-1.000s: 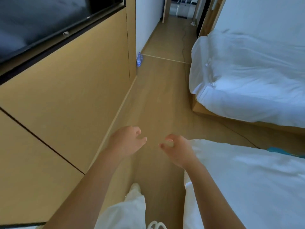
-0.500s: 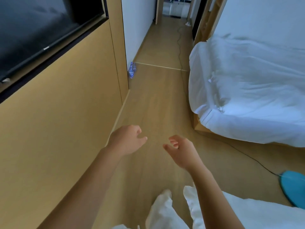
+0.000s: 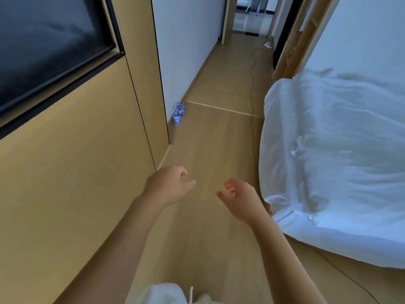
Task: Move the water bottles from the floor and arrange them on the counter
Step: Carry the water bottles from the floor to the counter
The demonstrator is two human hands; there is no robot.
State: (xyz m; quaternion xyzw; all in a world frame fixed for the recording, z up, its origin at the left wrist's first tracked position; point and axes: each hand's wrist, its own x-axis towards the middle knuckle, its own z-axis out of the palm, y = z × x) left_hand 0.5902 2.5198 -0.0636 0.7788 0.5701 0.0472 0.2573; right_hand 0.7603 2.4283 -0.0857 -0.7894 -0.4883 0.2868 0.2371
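Note:
Clear water bottles (image 3: 179,113) with blue labels stand on the wooden floor against the white wall, just past the corner of the wood-panelled wall. They are far ahead of both hands. My left hand (image 3: 169,186) hangs in front of me with fingers loosely curled and holds nothing. My right hand (image 3: 237,197) is beside it, a short gap apart, fingers relaxed and empty. No counter is in view.
A wood-panelled wall (image 3: 76,161) with a dark screen (image 3: 43,44) runs along the left. A bed with white sheets (image 3: 335,154) fills the right. A thin black cable (image 3: 252,80) lies along the floor toward a hallway doorway (image 3: 249,16).
The view has moved forward along the floor; the bottles and the panel corner are closer. The white bedding at the lower right has dropped out of view. Both hands keep their pose.

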